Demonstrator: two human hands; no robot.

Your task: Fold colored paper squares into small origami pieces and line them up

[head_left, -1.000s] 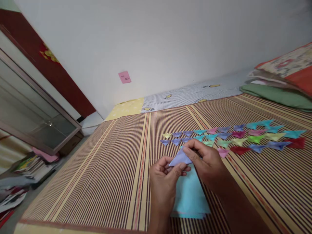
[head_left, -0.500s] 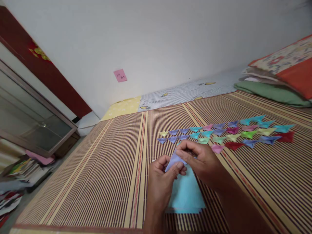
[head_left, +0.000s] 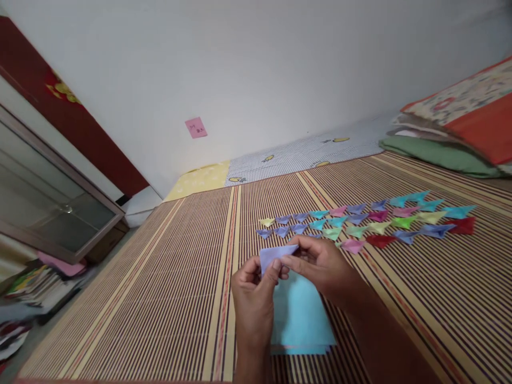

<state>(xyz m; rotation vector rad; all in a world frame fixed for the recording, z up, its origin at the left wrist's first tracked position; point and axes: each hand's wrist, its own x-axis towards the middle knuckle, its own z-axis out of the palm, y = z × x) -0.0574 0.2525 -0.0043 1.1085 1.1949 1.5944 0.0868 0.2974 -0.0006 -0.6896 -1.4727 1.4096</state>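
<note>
Between my two hands is a folded piece of lilac paper, held up in the air with its flat top edge showing. My left hand pinches its lower left side, thumb in front. At its right end, my right hand grips the corner between thumb and fingers. Below them a stack of light blue paper sheets lies on the striped mat, its upper part hidden by my hands. Beyond my hands, several small folded paper boats in many colours sit in rows.
At the far right lie folded bedding and a green cushion. A patterned cloth runs along the wall, where a pink note is stuck. To the left stand a glass-fronted cabinet and a pile of books.
The lilac paper has turned so that its long edge now lies nearly level along the top. Both hands have shifted slightly left, still holding it.
</note>
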